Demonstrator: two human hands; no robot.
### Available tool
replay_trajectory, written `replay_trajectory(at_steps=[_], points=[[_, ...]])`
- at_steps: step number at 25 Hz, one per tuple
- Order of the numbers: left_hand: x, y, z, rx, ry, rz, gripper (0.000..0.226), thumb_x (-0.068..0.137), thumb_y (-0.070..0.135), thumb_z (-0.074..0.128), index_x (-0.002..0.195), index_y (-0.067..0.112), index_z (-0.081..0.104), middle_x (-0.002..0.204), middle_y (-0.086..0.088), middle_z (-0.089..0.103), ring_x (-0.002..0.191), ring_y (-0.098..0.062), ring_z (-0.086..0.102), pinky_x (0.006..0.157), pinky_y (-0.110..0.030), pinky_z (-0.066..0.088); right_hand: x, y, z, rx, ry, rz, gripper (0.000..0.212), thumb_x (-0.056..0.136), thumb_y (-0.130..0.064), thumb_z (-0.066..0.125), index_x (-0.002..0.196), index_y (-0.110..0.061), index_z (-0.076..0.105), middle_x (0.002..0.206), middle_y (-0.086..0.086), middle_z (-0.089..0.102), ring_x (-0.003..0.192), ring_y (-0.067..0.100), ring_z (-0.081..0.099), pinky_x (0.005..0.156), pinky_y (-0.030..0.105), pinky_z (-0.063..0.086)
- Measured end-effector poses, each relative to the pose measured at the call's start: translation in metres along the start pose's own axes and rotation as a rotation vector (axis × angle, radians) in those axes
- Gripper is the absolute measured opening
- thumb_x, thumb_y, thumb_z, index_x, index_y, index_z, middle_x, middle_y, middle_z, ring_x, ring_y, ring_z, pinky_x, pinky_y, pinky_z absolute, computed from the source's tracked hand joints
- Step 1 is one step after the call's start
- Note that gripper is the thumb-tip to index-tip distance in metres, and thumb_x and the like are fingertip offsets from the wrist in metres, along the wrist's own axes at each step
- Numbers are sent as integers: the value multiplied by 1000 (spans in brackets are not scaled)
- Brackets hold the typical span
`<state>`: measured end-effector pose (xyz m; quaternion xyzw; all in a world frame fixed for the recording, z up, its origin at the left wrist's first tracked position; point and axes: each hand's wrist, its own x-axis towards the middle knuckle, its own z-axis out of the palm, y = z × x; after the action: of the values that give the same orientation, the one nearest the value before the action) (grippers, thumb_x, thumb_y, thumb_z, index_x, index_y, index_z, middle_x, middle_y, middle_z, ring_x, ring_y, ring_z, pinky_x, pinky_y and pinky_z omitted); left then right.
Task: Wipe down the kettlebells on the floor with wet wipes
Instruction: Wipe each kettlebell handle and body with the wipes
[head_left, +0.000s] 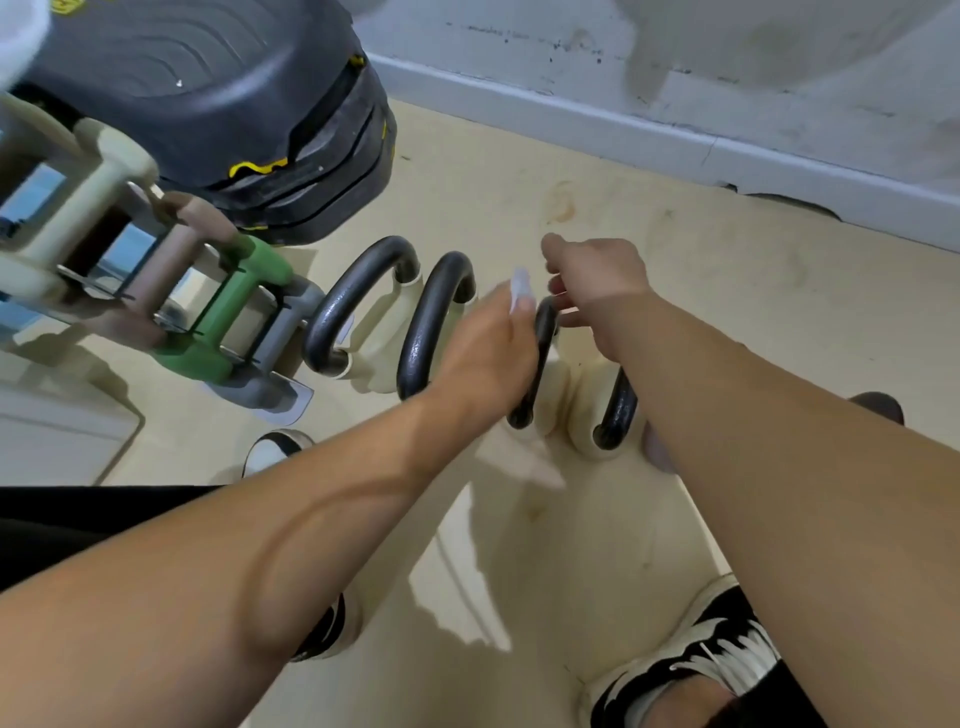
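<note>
Head view: four kettlebells in a row on the beige floor (675, 291), mid frame, cream bodies with dark handles; first kettlebell (358, 306) leftmost, second kettlebell (434, 322) just beside it, third kettlebell (540, 364) centre, fourth kettlebell (615, 415) at right, partly hidden by the right forearm; left hand (488, 353) over the third kettlebell handle, fingers pinched on a small pale wipe (521, 291) at its top edge, wipe blurred; right hand (597, 280) just above and right of it, fingers curled at the top of the third kettlebell handle, touching it, full grasp cannot tell; both forearms run in from the bottom corners; dumbbell rack (104, 270) at mid left holds cream, brown, green and grey dumbbells; green dumbbell (228, 312) near the first kettlebell; black weight stack (234, 104) upper left, yellow marks on it; grey wall and baseboard (649, 130) across the top right; black-and-white shoes (717, 654) at bottom right and bottom centre; wet sheen on floor lower centre.
</note>
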<state>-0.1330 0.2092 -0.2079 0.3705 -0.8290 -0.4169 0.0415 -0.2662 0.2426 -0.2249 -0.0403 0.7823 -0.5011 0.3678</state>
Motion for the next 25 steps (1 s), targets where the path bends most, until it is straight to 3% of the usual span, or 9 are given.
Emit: replay_trajectory(at_steps=[3,5,8,12,15,17,19,23,25], points=[[9,26,-22,-389,-48,25,35,111,25,32,132,11,55,102,12,66,82,11,67,67,-3,47,-8,-8,-12,245,-354,6,61,82,-61,70,112,-8,74,94,7,71,76,20,69,86,42,62],[23,19,-19,-365,-122,65,42,105,24,39,146,17,44,125,5,66,105,8,65,88,-13,52,-8,-10,-20,344,-500,42,71,80,-62,73,126,-8,68,105,7,73,89,21,75,94,44,59],[38,15,-6,-83,-303,63,82,85,28,50,158,36,12,163,5,28,150,-9,27,118,-39,34,-1,-11,-22,481,-516,131,61,84,-41,81,131,-5,63,116,9,74,105,23,73,101,44,55],[44,10,-7,-295,-284,-58,105,88,18,63,159,32,-13,160,11,30,145,-8,35,114,-29,35,4,-9,-17,324,-309,258,23,98,-7,57,119,-3,65,115,13,74,96,25,76,93,45,59],[41,-8,-14,-297,-86,-170,92,88,4,55,162,26,5,153,4,40,139,-13,44,105,-28,44,11,-7,-25,336,-77,228,33,96,-2,44,126,4,58,97,22,70,66,30,72,69,39,64],[34,-22,-13,-227,-31,-222,72,89,7,52,156,22,28,140,5,48,127,-16,55,84,-20,45,13,-8,-29,244,139,105,23,100,-15,46,97,0,64,92,22,68,59,27,59,64,32,59],[28,-34,-7,-186,-91,-240,60,90,8,53,147,19,42,134,6,51,118,-16,59,77,-17,41,15,-5,-27,-99,361,-73,34,100,-28,52,71,-11,58,81,11,69,67,27,60,71,30,56],[21,-47,5,-209,-242,-300,61,88,1,49,146,18,46,141,3,54,121,-15,59,104,-33,47,10,3,11,-201,90,81,31,99,-23,54,70,-16,45,78,5,53,86,28,54,77,34,50],[15,-55,10,-229,-259,-311,66,86,-4,46,148,18,45,139,2,54,119,-16,61,103,-39,51,11,10,29,-65,-11,190,26,98,-12,48,74,-18,41,78,1,43,88,28,48,86,38,53]])
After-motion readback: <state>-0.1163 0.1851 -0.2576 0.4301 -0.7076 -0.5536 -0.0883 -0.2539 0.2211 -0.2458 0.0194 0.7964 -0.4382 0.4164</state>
